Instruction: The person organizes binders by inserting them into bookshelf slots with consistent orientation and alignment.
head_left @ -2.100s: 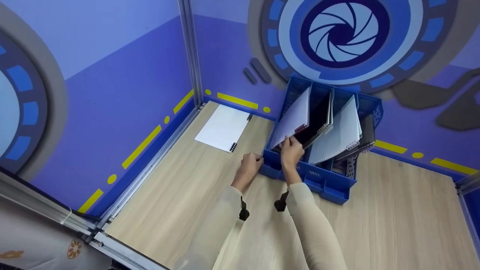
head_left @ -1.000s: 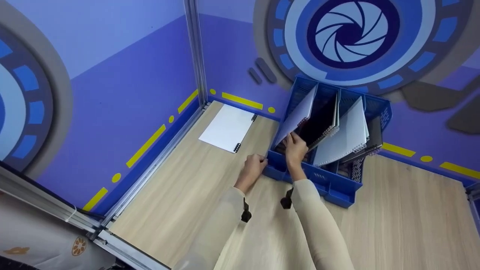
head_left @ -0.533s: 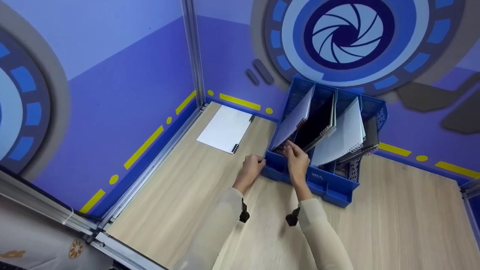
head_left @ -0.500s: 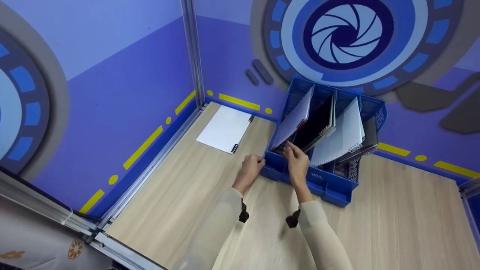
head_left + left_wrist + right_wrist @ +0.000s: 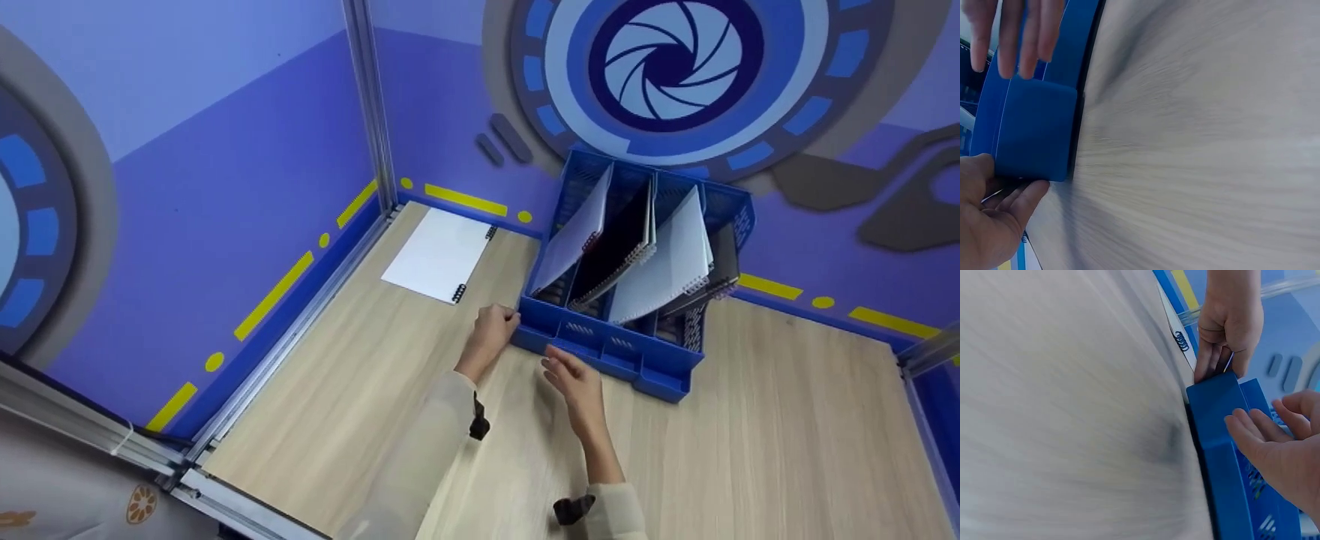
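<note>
A blue divided file organizer [image 5: 679, 358] stands against the back wall, slightly turned. Spiral notebooks lean in its slots: a pale lilac one [image 5: 574, 236] with a red coil, a black one [image 5: 611, 244], a white one [image 5: 664, 262] and a dark grey one [image 5: 721, 262]. My left hand [image 5: 487, 337] grips the organizer's front left corner, thumb above and fingers below in the left wrist view. My right hand [image 5: 576, 386] hovers in front of the organizer's front edge, fingers loosely bent and holding nothing. In the right wrist view, the right fingers [image 5: 1255, 427] overlap the organizer's front.
A white notebook [image 5: 439, 255] with black rings lies on the wooden table [image 5: 360, 390], left of the organizer. Printed blue-purple panels [image 5: 247, 187] wall in the left and back. A metal rail [image 5: 300, 330] runs along the table's left edge.
My right hand has left the lilac notebook, drawn back toward me and come out in front of the organizer. The lilac notebook now leans in the leftmost slot. The left hand keeps its grip.
</note>
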Action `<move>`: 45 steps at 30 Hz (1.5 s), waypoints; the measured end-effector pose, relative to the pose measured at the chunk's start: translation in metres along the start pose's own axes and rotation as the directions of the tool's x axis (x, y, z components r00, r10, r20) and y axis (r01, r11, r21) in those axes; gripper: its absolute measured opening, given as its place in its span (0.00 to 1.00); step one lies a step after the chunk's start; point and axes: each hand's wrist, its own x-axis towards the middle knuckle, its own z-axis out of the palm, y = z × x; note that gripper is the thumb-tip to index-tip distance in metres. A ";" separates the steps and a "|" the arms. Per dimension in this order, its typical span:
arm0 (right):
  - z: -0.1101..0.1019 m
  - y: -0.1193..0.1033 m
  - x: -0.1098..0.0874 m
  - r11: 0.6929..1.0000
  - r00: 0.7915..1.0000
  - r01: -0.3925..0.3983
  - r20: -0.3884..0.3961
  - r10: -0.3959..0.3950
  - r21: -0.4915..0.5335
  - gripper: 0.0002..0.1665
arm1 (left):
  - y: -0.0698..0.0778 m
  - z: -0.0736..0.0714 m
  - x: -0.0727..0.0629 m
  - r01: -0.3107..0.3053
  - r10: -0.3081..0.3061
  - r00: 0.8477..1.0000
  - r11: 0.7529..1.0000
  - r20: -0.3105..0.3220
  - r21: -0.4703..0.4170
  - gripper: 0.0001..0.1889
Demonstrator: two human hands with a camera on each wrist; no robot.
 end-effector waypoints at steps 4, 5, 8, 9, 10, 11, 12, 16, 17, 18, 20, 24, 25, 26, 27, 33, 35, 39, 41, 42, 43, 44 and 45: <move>-0.005 0.006 -0.015 0.998 1.000 -0.008 0.003 0.008 -0.068 0.22 | 0.002 0.004 0.001 -0.029 0.029 1.000 0.999 -0.005 -0.020 0.24; -0.005 0.007 -0.018 0.996 1.000 -0.008 0.003 0.008 -0.086 0.22 | 0.002 0.005 0.002 -0.036 0.035 0.999 0.999 -0.007 -0.026 0.24; -0.008 0.010 -0.025 0.986 1.000 0.006 0.004 -0.005 -0.166 0.21 | 0.000 0.005 0.003 -0.039 0.039 0.999 0.999 0.000 -0.036 0.25; -0.009 0.011 -0.028 0.978 1.000 0.014 0.004 -0.014 -0.206 0.20 | -0.001 0.005 0.004 -0.043 0.043 0.999 0.998 0.006 -0.040 0.25; -0.010 0.011 -0.031 0.967 1.000 0.028 0.005 -0.027 -0.253 0.20 | -0.002 0.004 0.004 -0.045 0.046 0.999 0.998 0.019 -0.042 0.25; -0.011 0.011 -0.034 0.952 0.999 0.037 0.006 -0.037 -0.305 0.19 | -0.004 0.002 0.004 -0.051 0.052 0.998 0.998 0.034 -0.044 0.26; -0.013 0.011 -0.037 0.931 0.999 0.049 0.009 -0.049 -0.363 0.19 | -0.005 0.000 0.003 -0.058 0.060 0.997 0.997 0.050 -0.044 0.25; -0.022 0.010 -0.050 0.821 0.994 0.110 0.046 -0.102 -0.560 0.17 | -0.011 -0.014 0.001 -0.075 0.082 0.992 0.995 0.098 -0.070 0.24; -0.025 0.010 -0.053 0.800 0.993 0.120 0.052 -0.110 -0.589 0.16 | -0.013 -0.018 0.001 -0.072 0.080 0.992 0.994 0.102 -0.086 0.23; -0.028 0.010 -0.056 0.782 0.991 0.132 0.059 -0.121 -0.609 0.16 | -0.014 -0.022 0.001 -0.064 0.074 0.992 0.993 0.103 -0.098 0.22; -0.034 0.009 -0.061 0.754 0.988 0.148 0.063 -0.140 -0.639 0.16 | -0.017 -0.030 0.003 -0.045 0.055 0.994 0.993 0.098 -0.110 0.19; -0.043 0.009 -0.071 0.713 0.988 0.136 0.042 -0.148 -0.688 0.16 | -0.024 -0.046 0.007 -0.006 0.012 0.994 0.998 0.109 -0.056 0.13; -0.044 0.009 -0.073 0.706 0.989 0.123 0.032 -0.141 -0.697 0.16 | -0.026 -0.049 0.008 0.009 -0.004 0.994 0.999 0.112 -0.036 0.13; -0.045 0.009 -0.075 0.698 0.991 0.112 0.023 -0.136 -0.707 0.16 | -0.028 -0.052 0.009 0.022 -0.020 0.993 1.000 0.115 -0.017 0.15; -0.046 0.009 -0.077 0.697 0.992 0.099 0.014 -0.127 -0.710 0.16 | -0.031 -0.055 0.010 0.035 -0.035 0.992 0.999 0.118 -0.001 0.16; -0.048 0.007 -0.085 0.667 0.991 0.076 -0.019 -0.135 -0.741 0.15 | -0.044 -0.069 0.020 0.076 -0.080 0.991 0.996 0.107 0.042 0.22; -0.048 0.006 -0.087 0.644 0.989 0.083 -0.017 -0.147 -0.760 0.15 | -0.047 -0.072 0.024 0.083 -0.091 0.991 0.994 0.099 0.075 0.24; -0.049 0.005 -0.090 0.617 0.988 0.100 0.001 -0.157 -0.781 0.14 | -0.050 -0.075 0.032 0.110 -0.126 0.988 0.981 0.094 0.161 0.28; -0.050 0.006 -0.092 0.608 0.986 0.115 0.016 -0.166 -0.786 0.15 | -0.051 -0.076 0.035 0.115 -0.136 0.986 0.973 0.093 0.199 0.29; -0.051 0.006 -0.093 0.605 0.986 0.119 0.020 -0.167 -0.788 0.15 | -0.052 -0.076 0.036 0.119 -0.141 0.986 0.970 0.092 0.213 0.29; -0.052 0.006 -0.093 0.598 0.985 0.122 0.024 -0.170 -0.792 0.15 | -0.052 -0.075 0.037 0.120 -0.144 0.985 0.966 0.092 0.229 0.29; -0.053 0.006 -0.093 0.589 0.985 0.124 0.026 -0.173 -0.799 0.15 | -0.053 -0.074 0.038 0.124 -0.150 0.984 0.962 0.093 0.242 0.29; -0.054 0.007 -0.093 0.579 0.984 0.125 0.026 -0.176 -0.805 0.15 | -0.053 -0.073 0.039 0.128 -0.156 0.983 0.960 0.094 0.251 0.29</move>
